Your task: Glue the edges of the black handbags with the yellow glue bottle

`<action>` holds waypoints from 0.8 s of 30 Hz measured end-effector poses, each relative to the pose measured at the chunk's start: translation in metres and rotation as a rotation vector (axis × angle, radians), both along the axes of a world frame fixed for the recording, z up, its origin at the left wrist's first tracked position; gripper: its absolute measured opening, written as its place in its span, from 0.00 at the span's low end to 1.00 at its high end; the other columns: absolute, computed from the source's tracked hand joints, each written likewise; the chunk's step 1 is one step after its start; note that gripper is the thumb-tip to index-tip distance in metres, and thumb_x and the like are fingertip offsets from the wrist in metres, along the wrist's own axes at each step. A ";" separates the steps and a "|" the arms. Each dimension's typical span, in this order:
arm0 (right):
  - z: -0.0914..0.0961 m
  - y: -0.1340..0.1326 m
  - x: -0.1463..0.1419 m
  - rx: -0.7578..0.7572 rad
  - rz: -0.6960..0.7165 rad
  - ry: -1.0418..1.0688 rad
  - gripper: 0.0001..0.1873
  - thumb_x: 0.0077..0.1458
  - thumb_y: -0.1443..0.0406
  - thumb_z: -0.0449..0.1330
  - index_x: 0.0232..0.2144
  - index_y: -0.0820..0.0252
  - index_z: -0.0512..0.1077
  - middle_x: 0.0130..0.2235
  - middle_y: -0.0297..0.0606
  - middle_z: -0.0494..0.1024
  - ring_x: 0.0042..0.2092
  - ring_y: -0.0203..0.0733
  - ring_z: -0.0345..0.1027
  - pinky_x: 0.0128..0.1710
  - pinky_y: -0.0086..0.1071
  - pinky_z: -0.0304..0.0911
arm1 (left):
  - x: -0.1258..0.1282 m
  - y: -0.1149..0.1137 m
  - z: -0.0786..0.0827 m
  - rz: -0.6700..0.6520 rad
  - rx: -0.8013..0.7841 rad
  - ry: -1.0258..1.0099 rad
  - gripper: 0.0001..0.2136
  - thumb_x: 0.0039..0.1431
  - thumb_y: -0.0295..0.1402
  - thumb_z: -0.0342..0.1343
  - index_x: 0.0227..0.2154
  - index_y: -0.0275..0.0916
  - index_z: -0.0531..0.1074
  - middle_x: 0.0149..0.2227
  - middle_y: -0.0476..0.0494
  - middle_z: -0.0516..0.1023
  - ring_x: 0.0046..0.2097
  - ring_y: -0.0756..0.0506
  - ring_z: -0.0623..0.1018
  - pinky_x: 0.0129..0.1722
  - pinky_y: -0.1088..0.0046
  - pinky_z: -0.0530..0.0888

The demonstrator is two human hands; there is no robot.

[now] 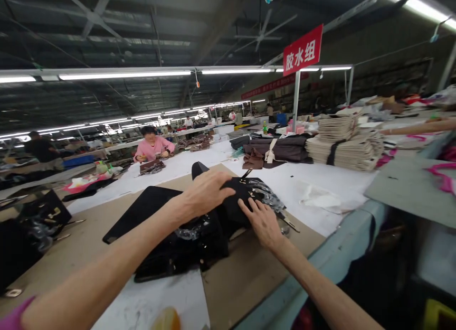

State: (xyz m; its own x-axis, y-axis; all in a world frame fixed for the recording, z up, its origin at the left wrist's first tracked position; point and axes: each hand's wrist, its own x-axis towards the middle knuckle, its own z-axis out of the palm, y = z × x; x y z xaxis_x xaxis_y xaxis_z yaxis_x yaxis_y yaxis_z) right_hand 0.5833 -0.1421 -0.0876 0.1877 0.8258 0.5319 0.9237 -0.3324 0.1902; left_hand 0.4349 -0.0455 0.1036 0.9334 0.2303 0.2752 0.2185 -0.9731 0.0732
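Note:
A black bag (233, 204) lies on the table, with clear plastic film over part of it and small gold-coloured metal fittings. My left hand (206, 190) reaches across its upper edge, fingers stretched forward and the thumb apart. Flat on the bag's near side rests my right hand (262, 221), fingers spread. Beneath and to the left, another black bag (178, 249) with a wide flap shows gold-coloured fittings and plastic film. A zip or strap end (246, 174) sticks up beyond my hands.
Brown board (245, 282) and white sheeting (285, 175) cover the table. More black bags (42, 221) lie at left. Stacked beige pieces (345, 142) and dark folded bundles (278, 148) stand at back right. A person in pink (153, 147) works across the table. A red sign (302, 50) hangs above.

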 end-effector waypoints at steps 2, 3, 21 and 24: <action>-0.012 -0.003 0.006 -0.032 0.006 0.001 0.30 0.54 0.76 0.51 0.58 0.52 0.57 0.54 0.47 0.64 0.53 0.52 0.58 0.47 0.41 0.59 | -0.042 0.013 -0.017 0.052 -0.098 -0.052 0.13 0.55 0.36 0.52 0.42 0.37 0.72 0.46 0.42 0.74 0.49 0.43 0.71 0.51 0.68 0.65; -0.018 -0.005 0.006 -0.044 0.004 0.007 0.31 0.54 0.77 0.50 0.58 0.53 0.58 0.55 0.48 0.63 0.53 0.53 0.57 0.47 0.42 0.58 | -0.063 0.017 -0.028 0.080 -0.174 -0.059 0.13 0.55 0.36 0.52 0.42 0.38 0.72 0.47 0.43 0.73 0.49 0.44 0.71 0.51 0.69 0.66; 0.059 0.020 0.028 -0.184 -0.090 0.419 0.22 0.54 0.70 0.56 0.52 0.61 0.64 0.39 0.43 0.74 0.41 0.45 0.68 0.39 0.34 0.60 | -0.277 -0.001 -0.155 0.568 -0.693 -0.217 0.19 0.50 0.50 0.51 0.40 0.49 0.76 0.43 0.49 0.77 0.46 0.42 0.75 0.48 0.66 0.72; 0.073 0.027 0.026 -0.021 -0.209 0.491 0.11 0.61 0.65 0.51 0.41 0.65 0.69 0.34 0.40 0.73 0.36 0.41 0.67 0.38 0.37 0.62 | -0.305 0.003 -0.171 0.591 -0.750 -0.201 0.18 0.48 0.50 0.52 0.37 0.47 0.77 0.41 0.49 0.78 0.44 0.41 0.76 0.46 0.67 0.73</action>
State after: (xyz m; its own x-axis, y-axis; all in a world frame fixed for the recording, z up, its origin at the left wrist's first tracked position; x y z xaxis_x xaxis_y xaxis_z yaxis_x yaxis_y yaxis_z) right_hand 0.6089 -0.1147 -0.0150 0.5716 0.7540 0.3238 0.8204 -0.5195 -0.2387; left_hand 0.1296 -0.0429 -0.0679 0.5628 0.8266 0.0081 0.5719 -0.3965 0.7181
